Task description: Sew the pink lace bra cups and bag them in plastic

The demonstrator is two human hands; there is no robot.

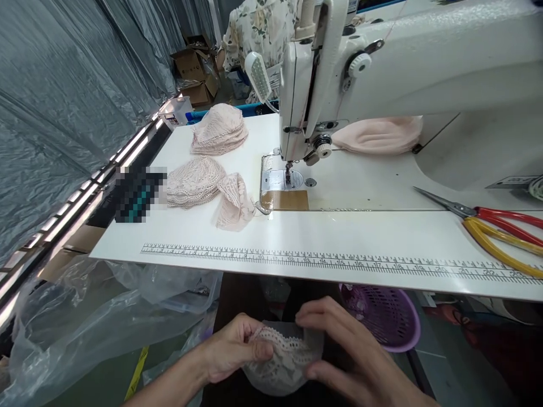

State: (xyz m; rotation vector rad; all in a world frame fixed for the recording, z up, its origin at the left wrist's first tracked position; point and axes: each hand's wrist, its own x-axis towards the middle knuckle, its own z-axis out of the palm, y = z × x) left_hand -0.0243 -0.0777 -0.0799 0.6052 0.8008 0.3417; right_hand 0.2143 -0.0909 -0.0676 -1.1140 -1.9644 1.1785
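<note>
Below the table edge, my left hand (237,350) pinches a pale lace fabric piece (283,362) with sheer mesh and a scalloped trim, its thumb lying on top. My right hand (343,345) is at the right side of the same piece, fingers on the upper mesh edge and thumb by the lower part. Some fingertips are hidden behind the fabric. On the table above are a stack of pink lace pieces (195,182), another lace stack (219,130) behind it and a single folded lace piece (235,202).
A white sewing machine (297,102) stands over the tabletop (360,237), which carries a printed ruler (322,261). Red-and-yellow scissors (470,213) lie at right. Pink fabric (382,134) rests behind the needle. Below are a purple basket (390,319) and clear plastic sheeting (106,328). Someone in a floral top (261,34) is beyond.
</note>
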